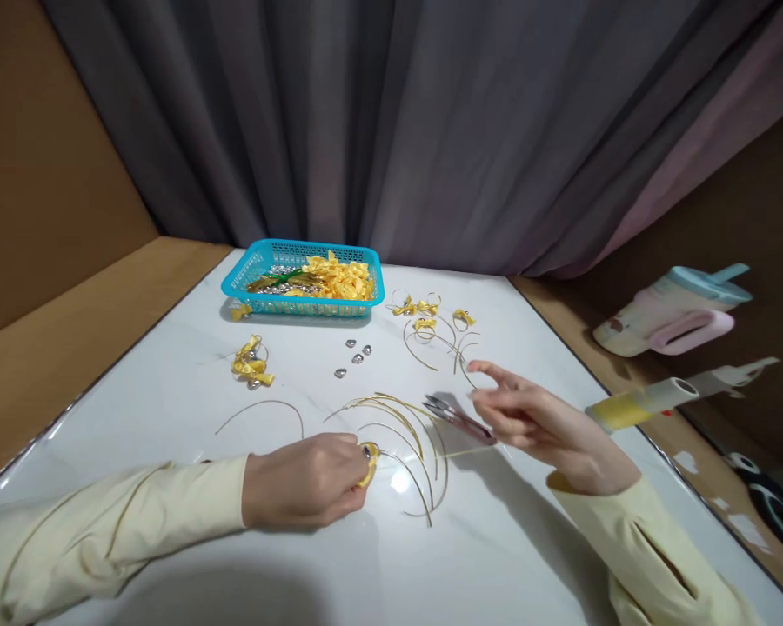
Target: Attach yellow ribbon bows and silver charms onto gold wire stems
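Note:
My left hand is closed around a small yellow ribbon bow with a silver bead on it, low over the table's near middle. My right hand is lifted to the right, its index finger stretched forward and apart from the fingers curled below it. No object shows clearly in it. A gold wire end lies close to its fingertips. Just left of that hand lie small thread snips. Between the hands, several curved gold wires are spread on the white tabletop. A pale thread runs toward the right hand.
A blue basket at the back holds yellow bows and silver pieces. Loose silver beads lie mid-table, with bow clusters left and wired bows behind. A tumbler, a spool and black-handled scissors are at right.

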The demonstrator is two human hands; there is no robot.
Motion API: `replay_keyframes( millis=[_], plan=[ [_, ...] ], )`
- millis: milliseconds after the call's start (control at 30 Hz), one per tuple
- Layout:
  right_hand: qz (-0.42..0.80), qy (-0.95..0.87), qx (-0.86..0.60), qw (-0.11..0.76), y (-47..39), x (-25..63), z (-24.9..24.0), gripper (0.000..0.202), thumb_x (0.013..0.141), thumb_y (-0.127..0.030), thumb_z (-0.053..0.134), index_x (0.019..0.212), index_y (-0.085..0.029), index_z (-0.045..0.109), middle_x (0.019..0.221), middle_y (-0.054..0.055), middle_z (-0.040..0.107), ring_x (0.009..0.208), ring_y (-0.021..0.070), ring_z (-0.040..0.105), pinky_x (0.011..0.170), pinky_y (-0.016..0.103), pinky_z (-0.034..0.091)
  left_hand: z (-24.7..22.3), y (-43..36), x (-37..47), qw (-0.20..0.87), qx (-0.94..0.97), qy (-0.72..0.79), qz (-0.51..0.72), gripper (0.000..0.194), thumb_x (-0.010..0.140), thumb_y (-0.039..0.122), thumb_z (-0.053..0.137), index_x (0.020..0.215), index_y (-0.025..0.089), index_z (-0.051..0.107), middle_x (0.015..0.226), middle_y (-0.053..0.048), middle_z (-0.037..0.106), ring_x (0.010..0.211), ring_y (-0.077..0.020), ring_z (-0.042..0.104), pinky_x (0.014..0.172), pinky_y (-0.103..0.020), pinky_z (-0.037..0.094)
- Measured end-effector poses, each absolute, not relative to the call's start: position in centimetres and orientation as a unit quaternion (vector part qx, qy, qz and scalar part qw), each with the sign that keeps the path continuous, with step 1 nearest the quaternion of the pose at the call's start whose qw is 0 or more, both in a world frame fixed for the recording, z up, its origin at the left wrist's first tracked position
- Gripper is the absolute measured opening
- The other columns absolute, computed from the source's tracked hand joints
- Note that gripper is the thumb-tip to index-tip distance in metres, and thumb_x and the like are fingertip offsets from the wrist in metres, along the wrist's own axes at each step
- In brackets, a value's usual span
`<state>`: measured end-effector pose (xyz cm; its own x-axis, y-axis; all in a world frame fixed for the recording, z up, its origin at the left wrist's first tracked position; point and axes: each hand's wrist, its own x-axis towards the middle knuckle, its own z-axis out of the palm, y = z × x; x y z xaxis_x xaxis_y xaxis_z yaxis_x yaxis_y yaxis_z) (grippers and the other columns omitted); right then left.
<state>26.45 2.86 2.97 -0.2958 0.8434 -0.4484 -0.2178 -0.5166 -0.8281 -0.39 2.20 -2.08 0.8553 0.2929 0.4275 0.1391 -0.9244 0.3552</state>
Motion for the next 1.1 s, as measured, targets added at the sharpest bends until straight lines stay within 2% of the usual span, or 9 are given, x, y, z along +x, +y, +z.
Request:
replay_keyframes(
  millis=[100,200,467,533,600,733,800,967,1100],
  plan=[
    [0.734,-0.372,-0.497,0.274,1.5,26.6,2.4,0.034,0.076,-0.015,0.061,0.097,-0.025,0.037,0.047,-0.01,0.043,0.039,0.0029,0.017,0.038,0.017,0.008,-2.2,2.7,-1.2,0.023,0.969,0.07,0.235,0.032,0.083,0.0,0.034,0.057,0.016,0.044,0.053,-0.003,0.043,0.053,-0.0147,0.031,0.051,-0.028,0.035],
    [0.726,-0.392,-0.508,0.248,0.2,26.1,1.8,0.034,0.075,-0.017,0.062,0.094,-0.025,0.034,0.048,-0.01,0.045,0.041,0.0035,0.02,0.039,0.018,0.008,-2.3,2.8,-1.7,-0.063,0.971,0.05,0.225,0.036,0.082,-0.003,0.037,0.053,0.015,0.047,0.051,-0.002,0.039,0.052,-0.0149,0.03,0.049,-0.03,0.032],
    [0.726,-0.376,-0.521,0.244,-0.6,25.8,0.2,0.033,0.075,-0.019,0.062,0.088,-0.024,0.033,0.049,-0.01,0.042,0.042,0.0038,0.024,0.04,0.019,0.01,-2.0,2.4,-1.9,-0.112,0.973,0.028,0.199,0.039,0.083,-0.004,0.033,0.052,0.014,0.049,0.05,-0.002,0.037,0.05,-0.0147,0.03,0.046,-0.03,0.027],
    [0.726,-0.367,-0.523,0.255,-0.5,25.8,0.1,0.032,0.075,-0.019,0.063,0.088,-0.024,0.034,0.049,-0.009,0.043,0.042,0.0036,0.023,0.04,0.019,0.01,-2.0,2.4,-2.0,-0.061,0.975,0.04,0.209,0.038,0.083,-0.003,0.031,0.054,0.015,0.047,0.051,-0.003,0.04,0.051,-0.0146,0.03,0.047,-0.029,0.029],
    [0.713,-0.36,-0.533,0.278,-0.3,25.9,0.5,0.032,0.076,-0.022,0.064,0.089,-0.024,0.035,0.048,-0.01,0.043,0.04,0.0027,0.018,0.04,0.018,0.009,-1.9,2.4,-2.0,0.057,0.973,0.089,0.204,0.034,0.084,0.001,0.032,0.056,0.016,0.044,0.054,-0.001,0.041,0.052,-0.0134,0.032,0.048,-0.027,0.031],
    [0.662,-0.367,-0.529,0.384,0.6,25.6,3.2,0.03,0.078,-0.025,0.064,0.092,-0.024,0.038,0.046,-0.011,0.043,0.038,0.0025,0.014,0.036,0.017,0.013,-0.8,2.7,-1.8,0.314,0.908,0.243,0.132,0.033,0.083,0.013,0.042,0.052,0.018,0.033,0.05,0.006,0.028,0.045,-0.0077,0.025,0.044,-0.022,0.026],
    [0.631,-0.39,-0.509,0.437,1.3,25.3,4.9,0.026,0.079,-0.024,0.063,0.093,-0.024,0.041,0.044,-0.011,0.042,0.036,0.0032,0.02,0.036,0.017,0.021,-0.2,3.0,-1.6,0.36,0.885,0.265,0.132,0.033,0.08,0.015,0.048,0.049,0.017,0.035,0.053,0.006,0.03,0.047,-0.0071,0.03,0.046,-0.02,0.028],
    [0.58,-0.419,-0.476,0.511,3.8,23.9,7.4,0.028,0.072,-0.02,0.069,0.088,-0.022,0.046,0.06,-0.004,0.057,0.05,0.0083,0.051,0.051,0.02,0.042,0.3,3.2,-1.3,0.479,0.829,0.205,0.204,0.024,0.071,0.01,0.052,0.049,0.014,0.042,0.089,-0.006,0.054,0.073,-0.0129,0.051,0.064,-0.025,0.041],
    [0.556,-0.443,-0.482,0.512,6.0,22.9,6.6,0.03,0.072,-0.024,0.069,0.089,-0.021,0.044,0.065,-0.002,0.06,0.056,0.0115,0.057,0.057,0.025,0.045,0.0,3.1,-1.3,0.674,0.683,0.19,0.205,0.033,0.073,0.009,0.053,0.054,0.018,0.028,0.077,-0.005,0.06,0.067,-0.0151,0.06,0.062,-0.027,0.043]
  ],
)
